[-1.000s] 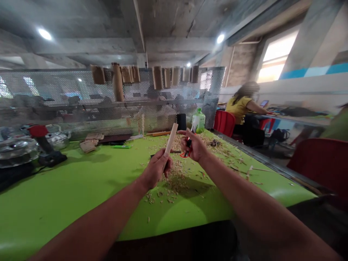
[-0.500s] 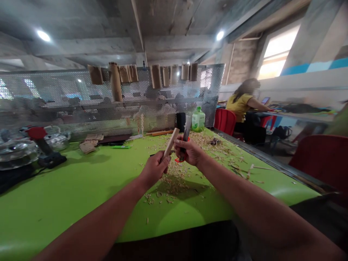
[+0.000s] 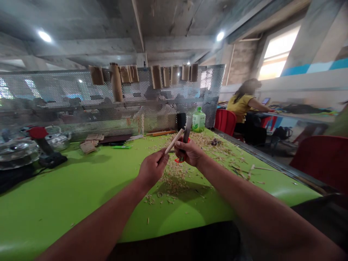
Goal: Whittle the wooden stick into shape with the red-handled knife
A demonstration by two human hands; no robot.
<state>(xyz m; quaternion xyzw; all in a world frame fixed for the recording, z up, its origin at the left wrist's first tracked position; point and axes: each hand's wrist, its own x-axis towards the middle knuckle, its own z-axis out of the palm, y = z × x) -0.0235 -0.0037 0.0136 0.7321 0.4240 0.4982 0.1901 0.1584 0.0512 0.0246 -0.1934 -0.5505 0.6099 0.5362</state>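
Observation:
My left hand (image 3: 153, 166) is closed around the lower end of a pale wooden stick (image 3: 174, 140), which slants up to the right. My right hand (image 3: 191, 152) grips a knife (image 3: 187, 130) with a grey blade pointing up and black and orange parts at the handle. The right thumb lies close to the stick, and the stick's upper end is right beside the blade. Whether blade and wood touch, I cannot tell. Under both hands, wood shavings (image 3: 174, 181) lie scattered over the green tabletop (image 3: 89, 192).
A green-capped bottle (image 3: 198, 120) stands at the back before a perforated metal screen (image 3: 81, 105) hung with bamboo pieces. To the left are a red and black power drill (image 3: 43, 145) and metal kettles (image 3: 16, 154). A person in yellow (image 3: 240, 105) sits beyond a red chair (image 3: 225, 121).
The left hand has shifted slightly left and down. The stick now leans further right, its upper end nearer the blade. The right hand has hardly moved.

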